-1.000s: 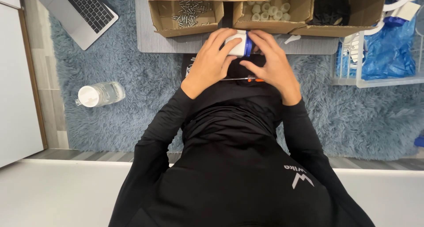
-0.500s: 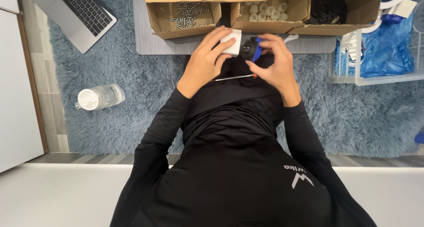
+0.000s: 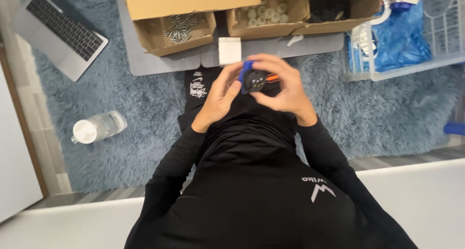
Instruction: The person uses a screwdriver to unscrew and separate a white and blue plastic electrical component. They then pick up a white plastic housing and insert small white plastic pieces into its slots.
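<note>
Both hands raised above the lap, over the blue shaggy rug [image 3: 145, 99]. Held between them: a small round black part [image 3: 255, 80], disc-like face toward the camera, with a blue piece along its left edge and a short orange bit sticking out at its right; small pale marks on the face, too fine to make out. Right hand [image 3: 283, 89] curled around the part from the right and below, fingers closed on it. Left hand [image 3: 220, 96] at the part's left side, fingertips touching the blue edge, thumb and fingers closed lightly against it. A small white square block [image 3: 229, 50] lies on the grey mat [image 3: 160, 62] just beyond the hands, apart from them. Further back: cardboard box of metal screws [image 3: 177, 31], a second box of small white cylinders [image 3: 264, 14]. Laptop [image 3: 60, 33] upper left; clear plastic bottle [image 3: 97, 128] lying on the rug at left; white wire basket [image 3: 411, 36] with blue bag at right.
</note>
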